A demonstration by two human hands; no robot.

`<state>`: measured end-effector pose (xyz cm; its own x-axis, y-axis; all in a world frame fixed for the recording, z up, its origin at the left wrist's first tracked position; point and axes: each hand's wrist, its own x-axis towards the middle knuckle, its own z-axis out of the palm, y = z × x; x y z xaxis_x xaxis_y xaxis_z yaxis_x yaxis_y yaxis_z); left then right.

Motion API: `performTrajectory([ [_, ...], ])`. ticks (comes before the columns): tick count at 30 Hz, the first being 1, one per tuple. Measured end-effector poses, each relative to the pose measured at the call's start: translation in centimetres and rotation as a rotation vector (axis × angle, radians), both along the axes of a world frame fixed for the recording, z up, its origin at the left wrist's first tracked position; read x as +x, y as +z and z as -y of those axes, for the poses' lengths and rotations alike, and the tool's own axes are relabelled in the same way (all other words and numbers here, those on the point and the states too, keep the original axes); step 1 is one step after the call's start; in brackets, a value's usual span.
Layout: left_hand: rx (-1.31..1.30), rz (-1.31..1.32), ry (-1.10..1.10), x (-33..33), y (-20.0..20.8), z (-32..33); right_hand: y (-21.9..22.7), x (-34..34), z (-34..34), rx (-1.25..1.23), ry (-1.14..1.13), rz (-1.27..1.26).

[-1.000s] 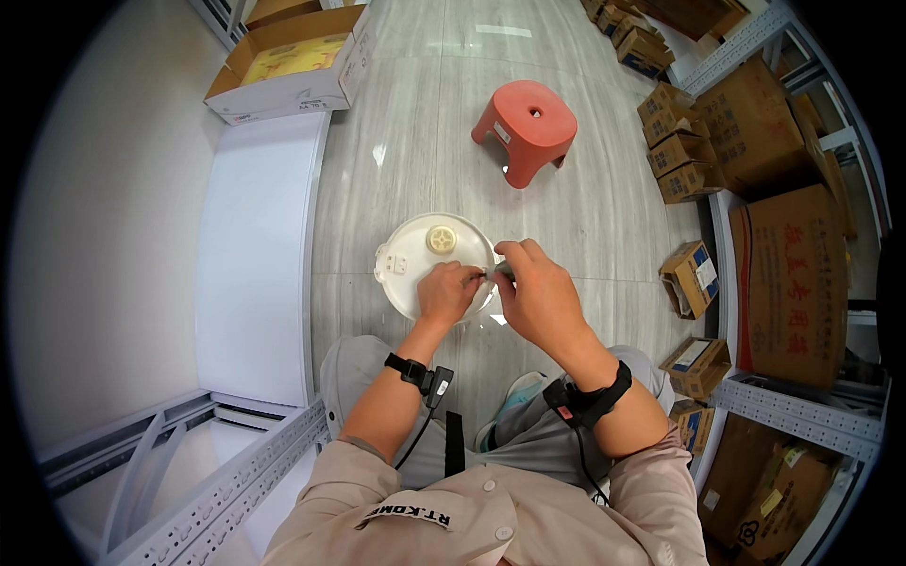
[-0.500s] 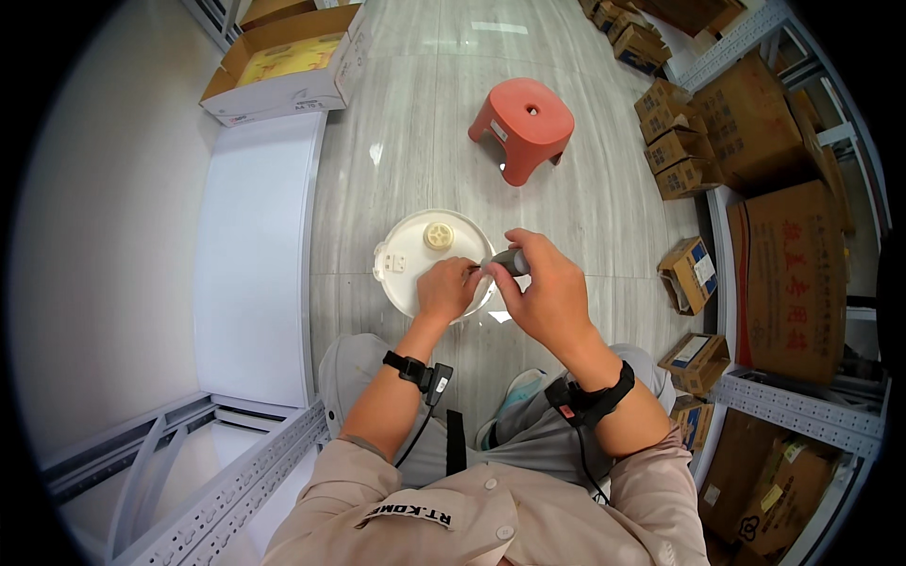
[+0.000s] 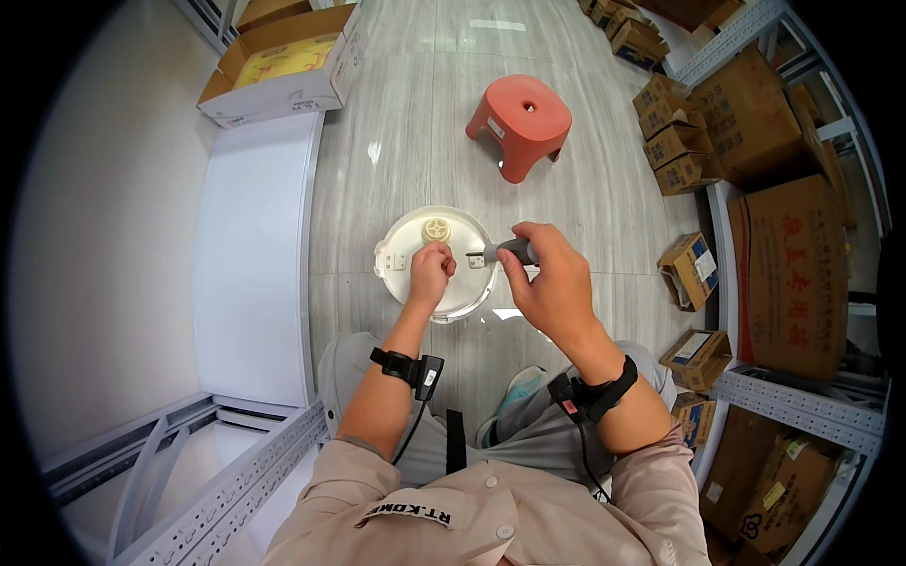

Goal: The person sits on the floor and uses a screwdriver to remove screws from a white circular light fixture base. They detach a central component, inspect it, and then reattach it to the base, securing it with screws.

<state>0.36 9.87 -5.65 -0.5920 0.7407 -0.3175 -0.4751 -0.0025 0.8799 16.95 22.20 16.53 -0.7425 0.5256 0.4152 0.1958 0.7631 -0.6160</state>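
Round white lid-like part (image 3: 436,247) lying flat on the pale tiled floor (image 3: 415,123), just ahead of the seated person's knees, with a small yellowish gear-shaped piece (image 3: 436,228) near its far rim and small square tabs at its left and right edges

Left hand (image 3: 430,274) resting on the white part at its middle, grip closed into a loose fist, fingertips pinched down onto the surface; what is pinched, if anything, too small to tell

Right hand (image 3: 547,278) hovering at the right edge of the white part, grip closed around the grey handle of a screwdriver (image 3: 498,252), its thin shaft pointing left toward the left hand, tip over the white part beside the right tab

Black bands with cables on both wrists

Red plastic stool (image 3: 520,123) beyond the white part, well apart from it; open cardboard box (image 3: 283,66) further off to the upper left of the part; long white panel (image 3: 250,255) lying to its left; stacked brown cartons (image 3: 755,141) and metal shelving to its right
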Motion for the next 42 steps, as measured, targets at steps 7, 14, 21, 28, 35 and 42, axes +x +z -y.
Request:
performTrajectory([
  [7, -0.482, -0.808, -0.130, 2.8, 6.9, -1.0, -1.8, 0.7, -0.2, -0.016, -0.001, 0.125],
  [14, -0.557, -1.121, -0.243, 3.8, 5.6, -0.3, -2.4, 0.4, 0.0, -0.034, 0.004, 0.184],
  [21, -0.554, -1.189, -0.173, 4.4, 4.8, -0.3, -2.1, 0.4, 0.5, -0.038, -0.001, 0.178],
  [28, -0.549, -1.211, -0.159, 4.6, 4.7, -0.3, -2.4, 0.4, 0.4, 0.000, -0.018, 0.215],
  [35, -0.560, -1.190, -0.165, 4.6, 4.5, -0.4, -2.4, 0.6, 0.4, -0.010, -0.022, 0.227],
  [42, -0.571, -1.189, -0.172, 4.5, 4.5, -0.5, -2.2, 0.8, 0.4, 0.009, 0.033, 0.198],
])
